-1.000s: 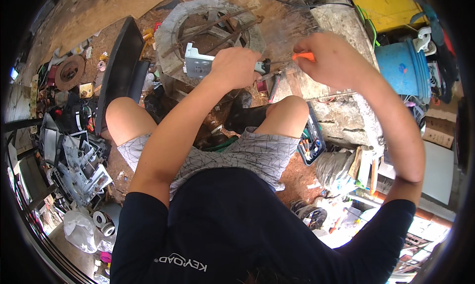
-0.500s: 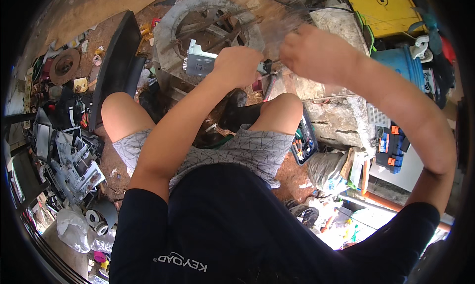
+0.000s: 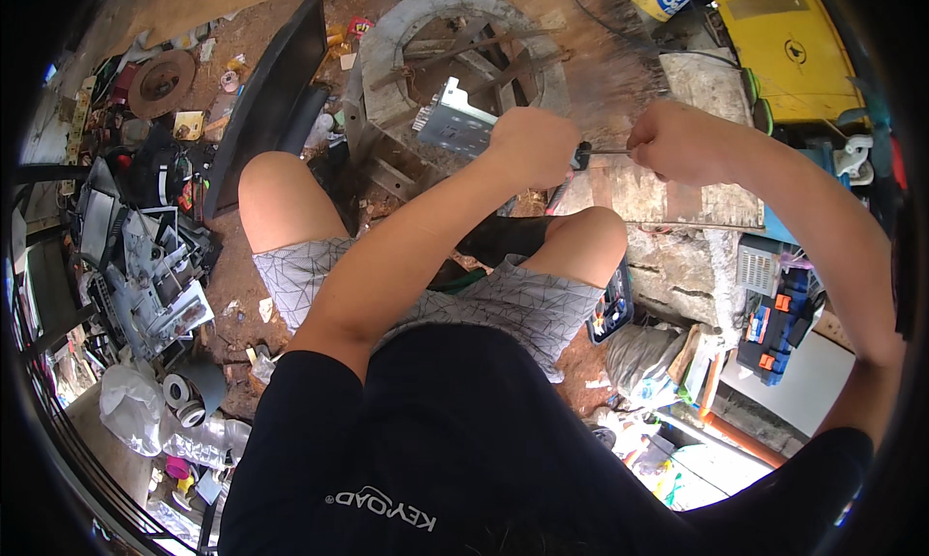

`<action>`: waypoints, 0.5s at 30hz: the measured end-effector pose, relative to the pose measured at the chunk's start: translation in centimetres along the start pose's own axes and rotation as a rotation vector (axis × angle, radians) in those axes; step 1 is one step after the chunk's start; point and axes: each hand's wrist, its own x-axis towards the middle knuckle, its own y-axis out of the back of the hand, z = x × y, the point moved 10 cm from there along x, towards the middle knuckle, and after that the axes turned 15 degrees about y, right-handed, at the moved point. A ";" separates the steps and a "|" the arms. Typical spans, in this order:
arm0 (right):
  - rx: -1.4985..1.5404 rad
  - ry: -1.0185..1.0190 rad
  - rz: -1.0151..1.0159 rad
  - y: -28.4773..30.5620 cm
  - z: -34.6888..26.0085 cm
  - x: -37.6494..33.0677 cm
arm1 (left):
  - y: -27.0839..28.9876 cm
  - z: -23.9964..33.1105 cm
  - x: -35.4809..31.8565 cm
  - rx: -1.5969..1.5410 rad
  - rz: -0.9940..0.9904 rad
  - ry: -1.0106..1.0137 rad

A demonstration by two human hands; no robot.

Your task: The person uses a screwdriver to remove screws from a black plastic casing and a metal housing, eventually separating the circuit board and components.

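My left hand [image 3: 535, 150] is closed around one end of a flat silver metal casing [image 3: 457, 120] with a bent tab and a row of prongs at its far end. A small black part [image 3: 582, 155] sticks out on the right side of that fist. From it a thin metal rod [image 3: 610, 151] runs across to my right hand [image 3: 670, 142], whose fingers are pinched on its other end. Whether the rod has a handle inside my right hand is hidden. The casing is held up, tilted, in front of a round grey ring-shaped stand [image 3: 377, 67].
A wooden board [image 3: 697, 200] on a worn block lies below my right hand. Beyond are a yellow case [image 3: 789, 48] and a cable. A black flat panel [image 3: 276, 91] stands at left, above a heap of metal scrap [image 3: 155, 275]. A tool tray [image 3: 612, 309] sits by my right knee.
The view has shifted, so the scene sits further right. My right hand, blurred before, is now steadier and a bit farther from my left, with more rod showing between them.
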 end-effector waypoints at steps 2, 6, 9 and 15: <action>-0.107 0.105 0.079 0.4 -0.4 0.7 | 0.0 0.0 0.1 0.047 -0.023 0.018; -0.281 0.263 0.288 0.9 -1.0 -0.1 | -0.2 0.3 0.1 0.033 0.007 -0.006; -0.430 0.258 0.115 0.0 -1.4 0.2 | -0.4 0.4 0.0 0.017 0.009 -0.021; -0.922 0.400 0.065 -1.6 -2.9 0.2 | 0.0 0.7 0.3 0.025 0.011 -0.011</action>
